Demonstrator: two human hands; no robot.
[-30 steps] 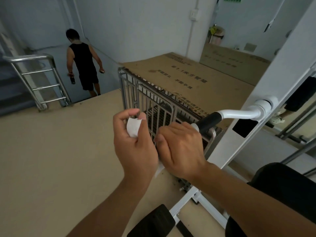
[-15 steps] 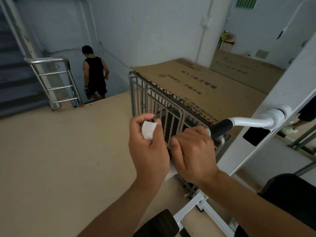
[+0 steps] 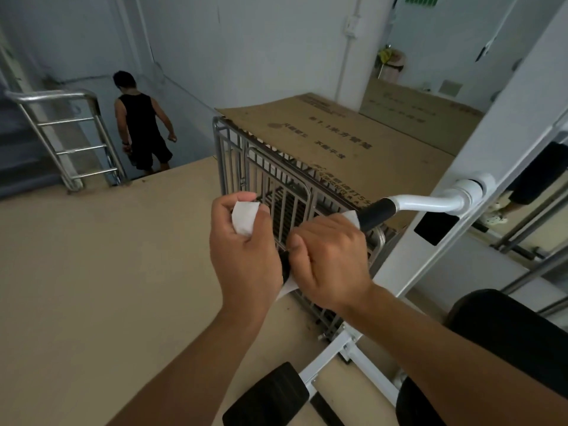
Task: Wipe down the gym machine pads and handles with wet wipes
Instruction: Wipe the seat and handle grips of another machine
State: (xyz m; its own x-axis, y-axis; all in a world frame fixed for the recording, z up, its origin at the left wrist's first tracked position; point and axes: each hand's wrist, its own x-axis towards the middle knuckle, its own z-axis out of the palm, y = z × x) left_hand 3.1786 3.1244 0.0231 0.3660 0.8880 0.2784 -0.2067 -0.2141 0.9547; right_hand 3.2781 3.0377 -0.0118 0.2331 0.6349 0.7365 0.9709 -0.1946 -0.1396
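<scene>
While the right hand (image 3: 332, 259) wraps a wipe (image 3: 350, 216) around the black handle (image 3: 376, 213), the left hand (image 3: 246, 256) pinches a second wipe (image 3: 244, 218) just beside it. Running up and right to the white frame (image 3: 479, 149), the handle's unwiped stretch lies beyond the right hand.

A white wet wipe (image 3: 244, 217) is being pinched upright at one end, while its other end is being wrapped around the black-gripped handle (image 3: 376, 213).
</scene>
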